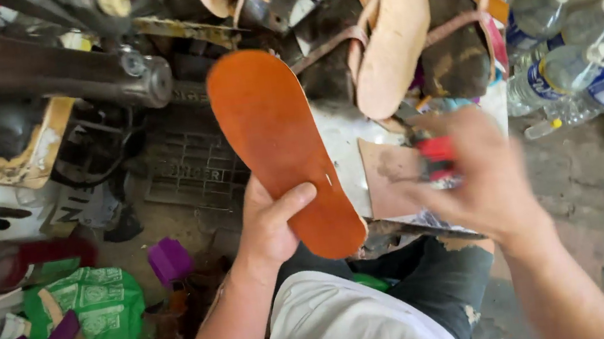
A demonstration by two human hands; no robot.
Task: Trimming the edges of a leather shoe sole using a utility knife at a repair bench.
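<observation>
My left hand grips an orange leather shoe sole by its lower edge, thumb across the face, holding it up in front of me with the toe pointing away. To its right my right hand is blurred by motion and closed around a small red-handled tool; the tool's tip is not clear. The two hands are apart, the right one a short way from the sole's edge. Below them are my knees in dark trousers.
Unfinished sandals with tan and orange straps lie beyond the sole. Several clear plastic bottles stand at the right. A dark metal machine fills the upper left. A green bag, purple scraps and cardboard litter the floor at left.
</observation>
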